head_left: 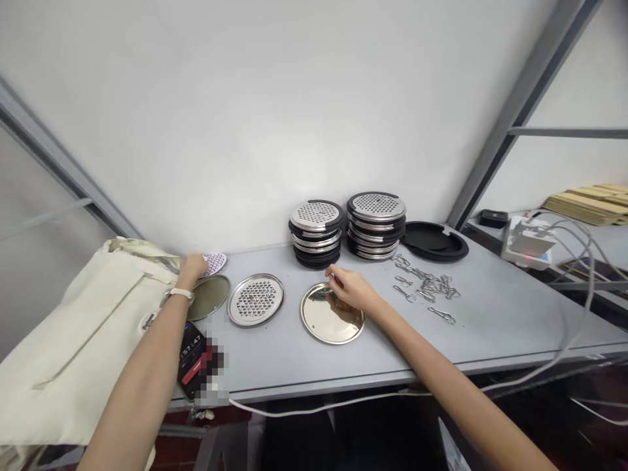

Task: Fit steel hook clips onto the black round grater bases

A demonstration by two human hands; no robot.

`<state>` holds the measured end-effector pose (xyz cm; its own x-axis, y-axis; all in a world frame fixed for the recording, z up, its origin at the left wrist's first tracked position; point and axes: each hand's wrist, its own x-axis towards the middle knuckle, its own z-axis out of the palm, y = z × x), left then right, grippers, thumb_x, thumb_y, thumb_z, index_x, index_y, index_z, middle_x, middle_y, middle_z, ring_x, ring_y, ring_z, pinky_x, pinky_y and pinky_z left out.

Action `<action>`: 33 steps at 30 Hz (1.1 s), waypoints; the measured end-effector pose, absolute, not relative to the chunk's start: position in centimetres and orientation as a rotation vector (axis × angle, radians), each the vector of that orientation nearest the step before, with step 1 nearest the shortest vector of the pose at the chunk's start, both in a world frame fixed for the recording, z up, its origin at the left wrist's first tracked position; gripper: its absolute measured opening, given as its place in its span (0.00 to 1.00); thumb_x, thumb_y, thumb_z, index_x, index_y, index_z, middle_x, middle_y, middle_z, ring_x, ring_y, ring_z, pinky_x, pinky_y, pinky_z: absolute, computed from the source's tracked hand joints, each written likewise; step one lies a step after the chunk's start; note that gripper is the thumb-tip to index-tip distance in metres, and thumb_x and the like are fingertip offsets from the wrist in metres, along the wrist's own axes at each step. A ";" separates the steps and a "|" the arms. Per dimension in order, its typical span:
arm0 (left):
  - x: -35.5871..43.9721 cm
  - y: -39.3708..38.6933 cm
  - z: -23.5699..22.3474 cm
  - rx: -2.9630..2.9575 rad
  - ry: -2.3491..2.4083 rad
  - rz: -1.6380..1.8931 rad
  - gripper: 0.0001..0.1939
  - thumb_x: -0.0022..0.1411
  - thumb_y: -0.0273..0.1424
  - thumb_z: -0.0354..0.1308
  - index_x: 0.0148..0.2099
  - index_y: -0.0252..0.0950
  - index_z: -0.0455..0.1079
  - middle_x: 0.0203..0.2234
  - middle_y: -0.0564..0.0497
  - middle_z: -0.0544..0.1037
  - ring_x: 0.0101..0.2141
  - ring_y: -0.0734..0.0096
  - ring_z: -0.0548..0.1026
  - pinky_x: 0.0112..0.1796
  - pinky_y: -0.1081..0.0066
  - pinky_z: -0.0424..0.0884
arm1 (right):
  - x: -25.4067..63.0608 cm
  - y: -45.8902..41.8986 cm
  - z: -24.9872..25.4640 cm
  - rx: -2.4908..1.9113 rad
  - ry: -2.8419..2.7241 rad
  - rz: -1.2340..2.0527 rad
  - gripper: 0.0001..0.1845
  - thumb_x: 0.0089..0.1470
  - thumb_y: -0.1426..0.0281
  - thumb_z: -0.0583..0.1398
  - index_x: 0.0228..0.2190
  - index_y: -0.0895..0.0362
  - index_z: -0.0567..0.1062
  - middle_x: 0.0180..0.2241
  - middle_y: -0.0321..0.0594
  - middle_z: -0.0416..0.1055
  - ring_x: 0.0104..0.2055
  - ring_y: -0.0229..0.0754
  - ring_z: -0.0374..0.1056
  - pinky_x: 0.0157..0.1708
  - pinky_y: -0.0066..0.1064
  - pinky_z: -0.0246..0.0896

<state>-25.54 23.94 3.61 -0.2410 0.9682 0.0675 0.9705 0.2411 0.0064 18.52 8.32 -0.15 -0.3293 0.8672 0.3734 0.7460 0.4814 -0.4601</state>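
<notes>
At the left, my left hand (193, 269) is closed at the edge of a purple-and-white perforated disc (216, 263); its fingers are partly hidden. Just below lies a dull olive round disc (210, 297), and beside it a round metal grater plate (256, 299) with raised teeth. My right hand (348, 288) hovers over the far rim of a shiny round metal plate (330, 322). Its thumb and fingers are curled together, and anything between them is too small to make out. The shiny plate reflects the hand.
Two stacks of perforated metal discs with black rings, a shorter stack (316, 242) and a taller stack (375, 226), stand by the wall. Right of them are a black round tray (434, 242) and several metal clips (432, 284). A cream bag (83, 333) and phone (193, 360) lie left.
</notes>
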 end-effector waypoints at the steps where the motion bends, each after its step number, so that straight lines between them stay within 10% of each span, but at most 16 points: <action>1: -25.7 24.0 3.6 -1.882 -2.449 -0.023 0.13 0.63 0.35 0.54 0.46 0.31 0.68 0.42 0.44 0.73 0.43 0.63 0.72 0.43 0.60 0.68 | 18.5 8.3 -0.1 -1.326 -2.154 0.274 0.09 0.57 0.71 0.48 0.39 0.55 0.66 0.26 0.35 0.69 0.25 0.36 0.62 0.28 0.24 0.51; 8: -25.9 23.6 4.2 -1.792 -2.380 0.041 0.13 0.53 0.28 0.51 0.36 0.26 0.73 0.34 0.33 0.77 0.41 0.47 0.74 0.39 0.60 0.65 | 18.5 8.4 -0.3 -1.335 -2.174 0.281 0.09 0.57 0.72 0.48 0.39 0.55 0.66 0.27 0.36 0.70 0.26 0.37 0.63 0.29 0.24 0.51; 14: -26.4 21.7 4.7 -1.671 -2.182 -0.078 0.22 0.59 0.25 0.41 0.52 0.21 0.63 0.50 0.28 0.67 0.51 0.48 0.65 0.46 0.58 0.61 | 18.5 8.6 -0.5 -1.329 -2.183 0.274 0.09 0.57 0.72 0.48 0.39 0.55 0.66 0.28 0.36 0.70 0.27 0.37 0.63 0.30 0.24 0.51; 23: -26.5 21.2 4.0 -1.769 -2.210 0.214 0.11 0.54 0.25 0.50 0.37 0.26 0.72 0.38 0.35 0.75 0.47 0.48 0.67 0.46 0.55 0.58 | 18.2 8.4 -0.5 -1.370 -2.265 0.261 0.09 0.57 0.71 0.48 0.37 0.56 0.67 0.28 0.38 0.71 0.27 0.37 0.63 0.30 0.25 0.50; 33: -23.2 20.1 4.0 -1.962 -2.058 0.124 0.21 0.62 0.37 0.43 0.48 0.26 0.66 0.47 0.31 0.70 0.51 0.46 0.65 0.50 0.52 0.54 | 18.3 8.3 -0.4 -1.362 -2.281 0.249 0.10 0.58 0.70 0.48 0.38 0.56 0.67 0.28 0.39 0.71 0.28 0.38 0.63 0.30 0.25 0.50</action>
<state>-23.23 20.13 4.03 -0.0268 0.9880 0.1524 0.9626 0.0666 -0.2625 18.28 8.32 -0.43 -0.3975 0.8673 0.2995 0.7824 0.4909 -0.3832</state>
